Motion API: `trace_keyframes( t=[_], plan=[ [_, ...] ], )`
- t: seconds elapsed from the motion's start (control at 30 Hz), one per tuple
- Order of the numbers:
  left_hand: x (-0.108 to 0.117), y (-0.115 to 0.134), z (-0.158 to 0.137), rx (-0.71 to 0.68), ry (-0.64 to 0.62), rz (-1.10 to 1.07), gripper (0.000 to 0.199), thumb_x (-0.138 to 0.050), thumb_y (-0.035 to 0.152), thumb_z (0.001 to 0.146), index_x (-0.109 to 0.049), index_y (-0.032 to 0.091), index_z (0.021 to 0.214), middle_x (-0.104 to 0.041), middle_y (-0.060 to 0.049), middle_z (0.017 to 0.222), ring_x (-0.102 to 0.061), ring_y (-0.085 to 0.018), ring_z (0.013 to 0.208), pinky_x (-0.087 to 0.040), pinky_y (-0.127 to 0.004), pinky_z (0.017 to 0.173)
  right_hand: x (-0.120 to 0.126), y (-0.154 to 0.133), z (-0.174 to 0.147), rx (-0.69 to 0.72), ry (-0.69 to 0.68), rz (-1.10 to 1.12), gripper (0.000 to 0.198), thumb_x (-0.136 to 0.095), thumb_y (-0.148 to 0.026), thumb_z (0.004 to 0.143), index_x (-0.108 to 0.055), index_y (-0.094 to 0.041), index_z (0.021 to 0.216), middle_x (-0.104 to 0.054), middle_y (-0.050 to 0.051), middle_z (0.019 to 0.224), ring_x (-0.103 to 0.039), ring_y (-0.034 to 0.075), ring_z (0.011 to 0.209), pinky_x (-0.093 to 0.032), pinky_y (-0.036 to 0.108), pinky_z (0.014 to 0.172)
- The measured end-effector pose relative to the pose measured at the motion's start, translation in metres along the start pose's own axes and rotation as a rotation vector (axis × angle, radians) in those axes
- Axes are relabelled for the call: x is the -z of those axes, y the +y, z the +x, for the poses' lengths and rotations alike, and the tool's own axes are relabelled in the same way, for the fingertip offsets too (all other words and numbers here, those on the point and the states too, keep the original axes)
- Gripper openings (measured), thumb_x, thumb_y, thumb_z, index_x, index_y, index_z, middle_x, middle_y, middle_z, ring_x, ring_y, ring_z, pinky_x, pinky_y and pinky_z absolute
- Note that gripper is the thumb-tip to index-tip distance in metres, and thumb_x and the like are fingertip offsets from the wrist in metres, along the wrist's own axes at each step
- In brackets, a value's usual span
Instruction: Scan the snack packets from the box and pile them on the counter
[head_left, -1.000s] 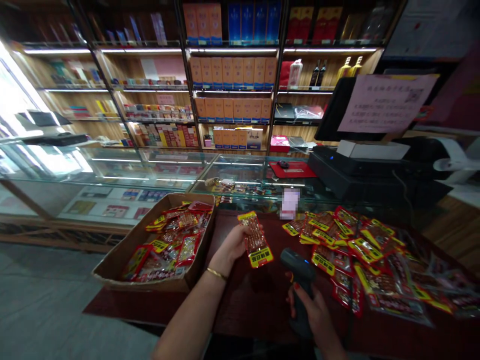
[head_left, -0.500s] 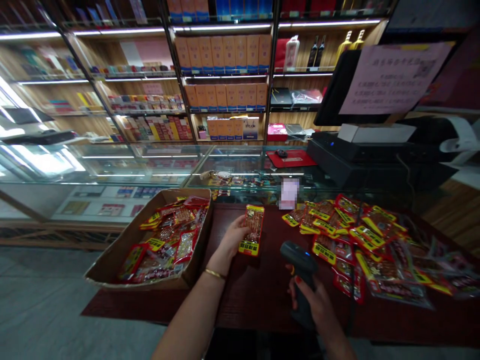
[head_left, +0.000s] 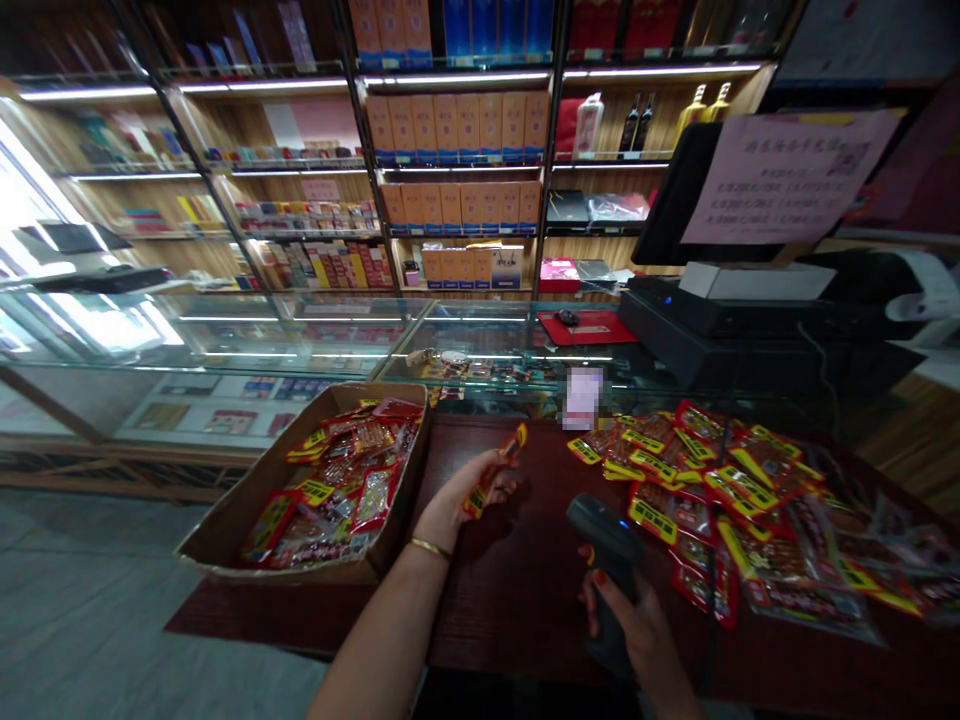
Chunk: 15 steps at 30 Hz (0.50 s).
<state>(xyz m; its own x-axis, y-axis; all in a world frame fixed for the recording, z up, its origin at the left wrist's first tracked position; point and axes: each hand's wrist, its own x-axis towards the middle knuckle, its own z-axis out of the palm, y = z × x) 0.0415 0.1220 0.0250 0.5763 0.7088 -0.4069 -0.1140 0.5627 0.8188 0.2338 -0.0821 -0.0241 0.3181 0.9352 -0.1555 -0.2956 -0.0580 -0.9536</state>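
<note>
My left hand [head_left: 480, 485] is closed on a red and yellow snack packet [head_left: 513, 443], which is turned edge-on above the dark red counter [head_left: 495, 600]. My right hand [head_left: 626, 610] grips the handle of a black barcode scanner [head_left: 607, 530]; a small blue light shows on its head, which points toward the left hand's side. A cardboard box [head_left: 225, 570] holding several similar packets [head_left: 352, 450] stands left of my left hand. To the right of the scanner lies a spread pile of the same kind of packets [head_left: 675, 455], some in clear plastic.
Behind the counter is a glass display case [head_left: 337, 330] with a black mouse [head_left: 566, 318] on a red mat [head_left: 600, 328]. A monitor [head_left: 675, 200] with a paper sign [head_left: 787, 180] stands at the right on a black machine [head_left: 720, 330]. Lit shelves of boxes line the back.
My left hand has rotated the packet from face-up to edge-on and lifted it off the counter. The scanner in my right hand has stayed nearly in place. The view has tilted slightly.
</note>
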Motion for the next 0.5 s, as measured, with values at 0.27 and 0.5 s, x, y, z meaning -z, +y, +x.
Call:
trace_keyframes(
  t=[0.27, 0.5],
  plan=[
    [0.011, -0.006, 0.006, -0.069, 0.025, 0.131, 0.05, -0.072, 0.016, 0.068, -0.062, 0.015, 0.117, -0.077, -0.011, 0.09, -0.074, -0.02, 0.075, -0.055, -0.026, 0.064, 0.0, 0.0, -0.009, 0.019, 0.053, 0.02, 0.053, -0.082, -0.062, 0.073, -0.069, -0.022, 0.105, -0.068, -0.005, 0.061, -0.058, 0.011, 0.046, -0.048, 0.021, 0.045],
    [0.012, -0.005, 0.003, -0.299, 0.059, 0.434, 0.043, -0.071, 0.01, 0.064, -0.073, 0.014, 0.107, -0.077, -0.006, 0.093, -0.07, -0.017, 0.077, -0.052, -0.023, 0.067, 0.007, 0.01, -0.013, 0.017, 0.118, -0.153, 0.057, -0.079, -0.067, 0.071, -0.072, -0.019, 0.099, -0.066, -0.003, 0.057, -0.059, 0.015, 0.045, -0.05, 0.027, 0.045]
  ],
)
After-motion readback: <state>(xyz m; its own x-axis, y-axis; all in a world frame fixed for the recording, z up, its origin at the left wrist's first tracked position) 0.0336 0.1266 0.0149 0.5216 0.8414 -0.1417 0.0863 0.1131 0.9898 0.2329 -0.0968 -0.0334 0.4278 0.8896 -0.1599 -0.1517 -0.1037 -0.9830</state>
